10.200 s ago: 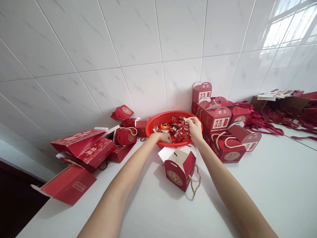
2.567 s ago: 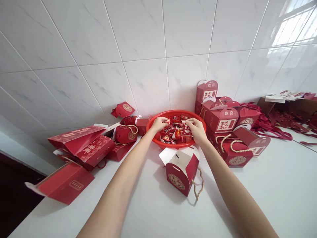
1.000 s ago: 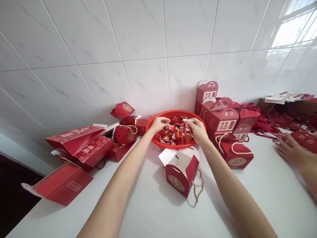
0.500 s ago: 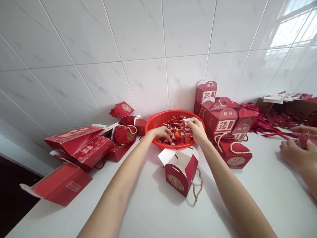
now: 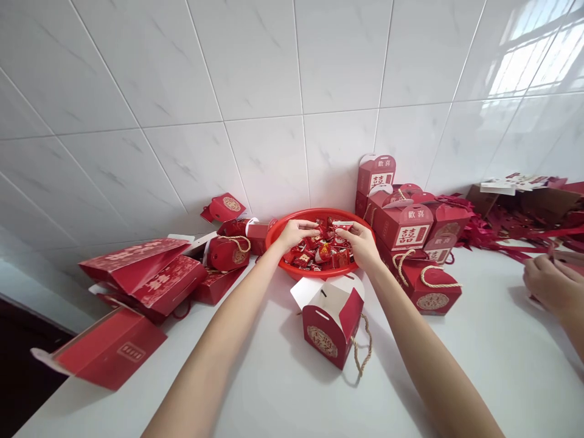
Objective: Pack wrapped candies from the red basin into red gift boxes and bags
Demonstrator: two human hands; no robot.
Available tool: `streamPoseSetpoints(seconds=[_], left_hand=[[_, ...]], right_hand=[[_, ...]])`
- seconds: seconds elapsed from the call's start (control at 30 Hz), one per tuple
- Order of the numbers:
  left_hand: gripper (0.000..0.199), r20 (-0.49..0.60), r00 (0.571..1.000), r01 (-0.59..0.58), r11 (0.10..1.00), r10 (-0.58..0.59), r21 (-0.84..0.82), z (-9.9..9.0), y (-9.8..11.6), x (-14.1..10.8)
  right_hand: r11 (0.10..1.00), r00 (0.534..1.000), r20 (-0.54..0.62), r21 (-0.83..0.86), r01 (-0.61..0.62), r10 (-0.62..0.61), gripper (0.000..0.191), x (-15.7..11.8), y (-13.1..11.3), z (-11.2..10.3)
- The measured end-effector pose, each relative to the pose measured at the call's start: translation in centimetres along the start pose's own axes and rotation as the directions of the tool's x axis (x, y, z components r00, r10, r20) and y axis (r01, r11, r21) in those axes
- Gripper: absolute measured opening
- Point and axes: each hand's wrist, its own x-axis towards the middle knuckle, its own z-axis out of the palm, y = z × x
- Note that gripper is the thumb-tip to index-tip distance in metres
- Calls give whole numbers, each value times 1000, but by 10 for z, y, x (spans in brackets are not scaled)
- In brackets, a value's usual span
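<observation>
A round red plastic basket [image 5: 274,234] full of red-wrapped candies [image 5: 325,252] stands against the wall. Over its left side is my left hand [image 5: 297,233], its fingertips pinched together above the candies; what they hold, if anything, is too small to make out. My right hand [image 5: 364,242] is at the basket's right side, thumb and fingers closed on a candy [image 5: 342,226] in a red and white wrapper. In front of the basket, between my forearms, a red gift box [image 5: 325,334] stands with its top flaps open and a rope handle [image 5: 364,353] hanging at its right.
Stacked red gift boxes [image 5: 413,228] stand right of the basket, one with rope handles [image 5: 435,292] in front. More red boxes [image 5: 168,283] lie to the left. At far right, another person's hands [image 5: 554,283] work near red ribbons [image 5: 506,243] and a cardboard box [image 5: 486,201].
My left hand has risen from among the candies toward the back of the basket, its fingers straightening. My right hand stays at the right side with the candy. The other person's hands have shifted.
</observation>
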Motion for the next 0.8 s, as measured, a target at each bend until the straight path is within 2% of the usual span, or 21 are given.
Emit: streamPoseSetpoints(seconds=[0.13, 0.27, 0.4, 0.6, 0.8], left_hand=[[47, -19, 999, -29, 993, 27, -118, 16, 6, 2], [38, -14, 997, -71, 993, 70, -90, 28, 7, 4], [33, 21, 994, -107, 993, 108, -43, 28, 5, 3], [40, 24, 992, -118, 990, 120, -77, 26, 3, 1], [35, -36, 991, -128, 990, 125, -68, 27, 5, 0]], right_hand=[[1000, 1000, 4, 25, -7, 7, 28, 1, 0, -1], [1000, 1000, 3, 21, -5, 5, 28, 2, 1, -2], [999, 1000, 17, 28, -24, 24, 29, 4, 3, -2], [999, 999, 27, 33, -26, 25, 31, 3, 1, -1], [1000, 1000, 21, 3, 15, -15, 27, 0, 0, 0]])
